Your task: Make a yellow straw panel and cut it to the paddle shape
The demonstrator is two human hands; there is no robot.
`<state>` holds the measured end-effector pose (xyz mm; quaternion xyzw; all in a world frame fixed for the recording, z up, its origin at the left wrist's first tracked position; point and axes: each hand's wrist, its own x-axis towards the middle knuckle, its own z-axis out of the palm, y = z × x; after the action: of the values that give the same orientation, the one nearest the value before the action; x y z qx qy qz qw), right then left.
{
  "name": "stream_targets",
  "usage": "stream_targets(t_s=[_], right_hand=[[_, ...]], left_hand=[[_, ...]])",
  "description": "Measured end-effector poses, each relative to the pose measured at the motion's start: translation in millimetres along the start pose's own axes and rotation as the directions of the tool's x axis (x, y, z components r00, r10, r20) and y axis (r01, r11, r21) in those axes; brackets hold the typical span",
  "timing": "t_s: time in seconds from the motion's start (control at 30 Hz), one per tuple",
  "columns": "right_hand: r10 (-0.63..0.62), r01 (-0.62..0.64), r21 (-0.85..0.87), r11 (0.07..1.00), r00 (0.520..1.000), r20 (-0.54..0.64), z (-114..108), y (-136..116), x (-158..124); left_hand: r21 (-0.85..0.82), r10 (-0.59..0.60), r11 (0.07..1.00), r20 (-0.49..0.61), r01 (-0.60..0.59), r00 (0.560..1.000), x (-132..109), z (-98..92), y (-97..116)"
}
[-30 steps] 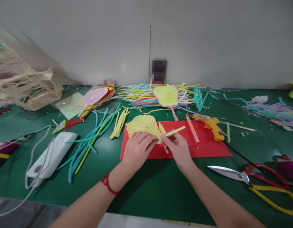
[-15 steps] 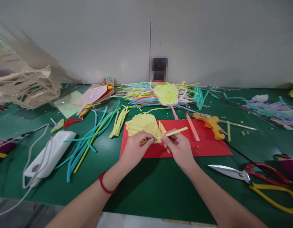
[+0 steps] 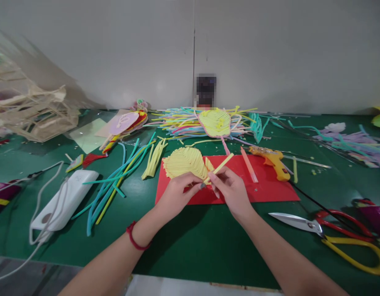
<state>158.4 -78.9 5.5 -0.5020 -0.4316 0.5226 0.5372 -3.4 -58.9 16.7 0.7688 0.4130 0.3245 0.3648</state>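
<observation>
No text, label, brand or number can be read on the table [image 3: 196,246] or the wall [image 3: 116,49] behind it.

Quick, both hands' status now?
Left hand: fingertips at lower end of yellow strip, grip cannot be told.
Right hand: closed, holding that yellow strip.

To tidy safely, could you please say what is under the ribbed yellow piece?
Red sheet and green table show around the ribbed yellow piece; whatever it covers cannot be seen.
</observation>
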Motion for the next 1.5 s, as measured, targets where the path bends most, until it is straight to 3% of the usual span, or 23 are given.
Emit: stream_targets(t_s=[0.3,0.4,0.47,0.53,0.67,0.77,0.87,1.03,1.1,1.27,1.5], right_hand=[[0.028,-0.03,0.034,0.999,0.998,0.059,1.2,-2.3,-0.3],[0.006,-0.006,0.064,0.998,1.0,-0.001,-3.4,-3.2,2.9],[-0.018,0.026,0.099,0.995,0.997,-0.081,-8.2,-4.7,5.8],[-0.028,0.048,0.123,0.991,0.987,-0.159,-13.4,-6.5,8.7],[-0.068,0.089,0.069,0.994,0.963,-0.26,-21.3,-8.7,12.7],[-0.124,0.116,-0.045,0.992,0.953,-0.275,-23.4,-8.6,13.1],[-0.158,0.126,-0.14,0.982,0.956,-0.246,-22.6,-7.4,11.7],[-0.137,0.092,-0.28,0.956,0.98,-0.143,-18.7,-2.1,9.2],[-0.141,0.094,-0.321,0.942,0.982,-0.125,-17.8,0.5,9.6],[-0.14,0.093,-0.344,0.934,0.984,-0.113,-18.7,5.1,13.7],[-0.144,0.097,-0.36,0.928,0.984,-0.106,-19.3,6.6,16.2]], left_hand=[[0.064,0.128,0.989,0.059,-0.131,0.99,-4.5,1.5,-0.1],[0.096,0.17,0.979,0.09,-0.178,0.981,-3.1,-0.1,0.6],[0.116,0.135,0.984,0.011,-0.135,0.991,-0.5,-4.4,-0.3],[0.114,0.026,0.993,-0.144,-0.009,0.989,3.1,-11.7,-2.8],[0.105,-0.148,0.973,-0.39,0.204,0.909,9.6,-28.8,-11.0],[0.111,-0.177,0.961,-0.45,0.252,0.876,11.8,-33.7,-17.1],[0.127,-0.163,0.963,-0.432,0.238,0.887,12.0,-29.0,-21.9],[0.319,0.07,0.947,-0.302,0.032,0.951,11.0,-16.4,-26.8],[0.375,0.097,0.927,-0.261,0.008,0.96,10.5,-16.0,-28.0],[0.407,-0.009,0.906,-0.256,0.116,0.967,10.6,-31.7,-30.3],[0.442,-0.156,0.882,-0.058,0.165,0.986,9.7,-44.9,-29.7]])
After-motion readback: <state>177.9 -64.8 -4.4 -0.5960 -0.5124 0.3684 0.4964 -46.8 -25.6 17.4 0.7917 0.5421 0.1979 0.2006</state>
